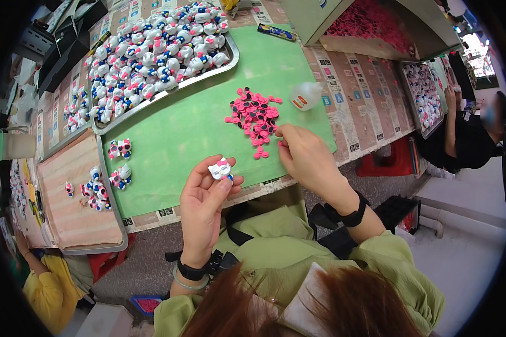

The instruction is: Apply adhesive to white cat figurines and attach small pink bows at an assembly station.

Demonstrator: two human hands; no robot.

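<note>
Between the thumb and fingers of my left hand (205,194) is a small white cat figurine (220,169) with a pink bow and a blue body, its face turned up. My right hand (305,154) is at the near right edge of a pile of tiny pink sunglasses (254,112) with dark lenses. Its fingers are pinched together, and a bit of pink shows at their tips, partly hidden by the hand. A white squeeze bottle (306,95) leans just beyond that hand, on the green mat (168,132).
A metal tray (168,87) heaped with cat figurines stands at the back left. Several figurines wearing sunglasses sit around the edge of a cloth-lined tray (76,196). A box of pink pieces (371,28) is at the back right. Other people (461,135) sit on both sides.
</note>
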